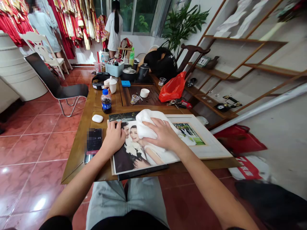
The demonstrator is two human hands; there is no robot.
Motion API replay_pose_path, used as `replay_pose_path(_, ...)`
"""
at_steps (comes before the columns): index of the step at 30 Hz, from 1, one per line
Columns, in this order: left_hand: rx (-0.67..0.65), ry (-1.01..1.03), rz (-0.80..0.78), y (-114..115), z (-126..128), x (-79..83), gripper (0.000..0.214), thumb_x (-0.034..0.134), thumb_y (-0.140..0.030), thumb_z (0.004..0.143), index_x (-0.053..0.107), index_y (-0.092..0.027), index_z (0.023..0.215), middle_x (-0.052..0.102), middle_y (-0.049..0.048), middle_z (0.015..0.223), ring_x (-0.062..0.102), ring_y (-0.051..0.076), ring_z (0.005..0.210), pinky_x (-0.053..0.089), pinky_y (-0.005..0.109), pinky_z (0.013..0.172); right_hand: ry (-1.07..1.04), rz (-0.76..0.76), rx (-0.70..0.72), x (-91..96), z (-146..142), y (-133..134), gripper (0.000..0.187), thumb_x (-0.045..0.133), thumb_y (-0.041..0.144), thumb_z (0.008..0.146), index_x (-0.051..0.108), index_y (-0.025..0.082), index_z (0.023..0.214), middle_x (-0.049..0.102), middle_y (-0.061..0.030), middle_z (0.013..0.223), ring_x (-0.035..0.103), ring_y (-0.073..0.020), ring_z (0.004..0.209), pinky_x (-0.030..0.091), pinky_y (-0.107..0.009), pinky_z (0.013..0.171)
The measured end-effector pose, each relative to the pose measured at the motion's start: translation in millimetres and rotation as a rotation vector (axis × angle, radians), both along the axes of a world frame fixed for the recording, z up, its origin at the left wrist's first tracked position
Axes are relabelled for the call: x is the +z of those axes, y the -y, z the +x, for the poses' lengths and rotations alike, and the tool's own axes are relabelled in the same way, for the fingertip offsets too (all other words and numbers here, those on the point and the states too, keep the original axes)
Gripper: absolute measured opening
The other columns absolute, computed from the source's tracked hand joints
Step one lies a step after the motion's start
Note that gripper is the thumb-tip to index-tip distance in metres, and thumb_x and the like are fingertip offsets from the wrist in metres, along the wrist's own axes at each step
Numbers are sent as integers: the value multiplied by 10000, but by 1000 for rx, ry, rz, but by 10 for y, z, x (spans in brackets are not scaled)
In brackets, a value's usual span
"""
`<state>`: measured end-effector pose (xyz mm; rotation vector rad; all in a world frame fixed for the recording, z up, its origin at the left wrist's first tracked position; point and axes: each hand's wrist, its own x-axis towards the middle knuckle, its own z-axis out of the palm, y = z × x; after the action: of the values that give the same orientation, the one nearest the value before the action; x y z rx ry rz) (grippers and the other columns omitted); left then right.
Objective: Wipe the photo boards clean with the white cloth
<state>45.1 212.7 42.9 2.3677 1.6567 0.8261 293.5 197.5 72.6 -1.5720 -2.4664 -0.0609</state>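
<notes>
Cannot see beneath right hand (163, 134): palm down on white cloth (146, 123), fingers spread and slightly bent. Cannot tell whether gripping or only pressing. Logged left hand (114, 135) as released, flat, fingers together, pressing on upper left of photo print (134, 153). Found cloth bunched on upper middle of print, just right of left hand, mostly beyond right fingertips. Noted print flat on wooden table (76, 153), near edge overhanging toward lap. Right edge meeting white frame (211, 143), junction hidden by right hand. Recorded phone (94, 140) just left of left hand, screen partly blurred. Forearms cut off at bottom edge.
</notes>
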Motion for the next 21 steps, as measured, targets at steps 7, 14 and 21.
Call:
replay_pose_path(7, 0, 14, 26, -3, 0, -16, 414, 428, -203, 971, 513, -100, 1363, 524, 181, 1273, 493, 326, 1286, 404, 552, 1127, 28, -22, 144, 13, -330, 190, 728, 671, 540, 842, 507, 242, 1485, 475, -209, 1490, 397, -388, 1375, 289, -563, 1090)
replay_pose_path(14, 0, 26, 39, -16, -2, -35, 409, 438, -200, 964, 522, -114, 1355, 529, 168, 1253, 495, 325, 1287, 389, 554, 1143, -3, -33, 121, -17, -277, 215, 715, 678, 527, 840, 505, 271, 1485, 493, -190, 1486, 407, -380, 1385, 295, -571, 1098)
replay_pose_path(21, -9, 19, 38, -8, -10, -24, 411, 431, -195, 957, 533, -93, 1341, 533, 178, 1251, 498, 324, 1269, 388, 552, 1144, -68, 15, -35, -116, 6, 217, 680, 609, 585, 879, 516, 263, 1471, 517, -179, 1444, 462, -371, 1321, 355, -542, 1050)
